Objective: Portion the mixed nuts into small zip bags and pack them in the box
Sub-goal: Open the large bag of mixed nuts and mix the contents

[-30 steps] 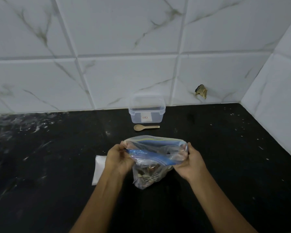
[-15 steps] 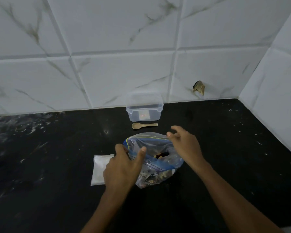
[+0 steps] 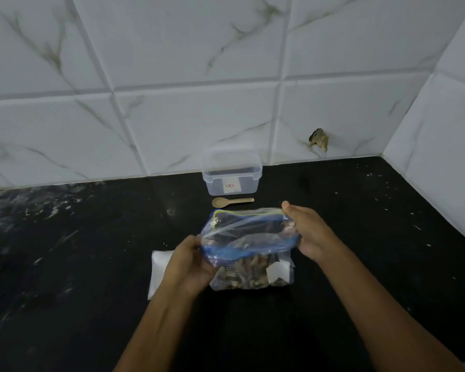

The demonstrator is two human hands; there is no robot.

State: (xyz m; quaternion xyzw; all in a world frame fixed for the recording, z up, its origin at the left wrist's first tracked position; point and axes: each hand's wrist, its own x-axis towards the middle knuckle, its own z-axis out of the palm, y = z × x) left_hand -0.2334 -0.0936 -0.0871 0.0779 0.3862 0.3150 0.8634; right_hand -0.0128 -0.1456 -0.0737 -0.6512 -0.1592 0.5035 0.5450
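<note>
Mixed nuts (image 3: 248, 273) lie in the lower part of a large clear zip bag (image 3: 248, 245) with a blue closure strip, standing on the black worktop (image 3: 91, 264) near its front centre. The worktop is speckled with pale marks and meets a white marble-patterned tiled wall (image 3: 172, 76) at the rear and on the right. The left hand (image 3: 191, 264) has its grip closed on the left end of the bag mouth; the right hand (image 3: 310, 233) has its grip closed on the right end, and the mouth is spread open between them. A flat white packet (image 3: 160, 272) lies on the worktop just left of the bag, partly covered by the left hand. Behind the bag, against the wall, stands a clear plastic box (image 3: 231, 175) without a lid, bearing a small label on its front. A small wooden spoon (image 3: 230, 201) lies between box and bag, bowl to the left, touching neither. A brown patch (image 3: 318, 139) marks the wall right of the box.
</note>
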